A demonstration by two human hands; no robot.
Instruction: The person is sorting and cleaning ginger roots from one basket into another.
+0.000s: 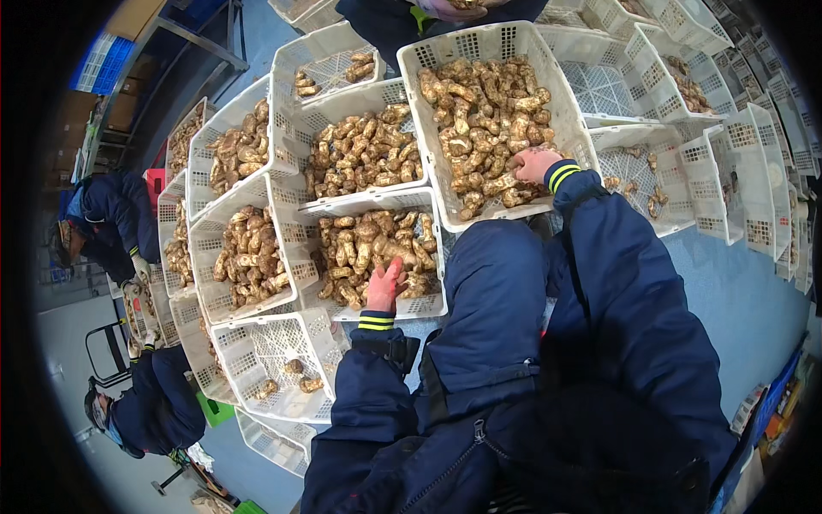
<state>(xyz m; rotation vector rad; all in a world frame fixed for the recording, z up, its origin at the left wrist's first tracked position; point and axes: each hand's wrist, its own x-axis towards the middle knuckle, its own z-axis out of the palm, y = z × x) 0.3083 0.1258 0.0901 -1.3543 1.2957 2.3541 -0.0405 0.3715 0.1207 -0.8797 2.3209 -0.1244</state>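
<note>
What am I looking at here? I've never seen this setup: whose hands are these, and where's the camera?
There's no machine: these are a person's bare left hand and right hand. The one picture comes from a fisheye camera on their head, looking down, so straight edges bend near the rim. Pale plastic crates crowd a blue floor, many holding brown mushrooms. Each hand reaches into mushrooms in a different crate. Whether either grips one, I can't tell.
</note>
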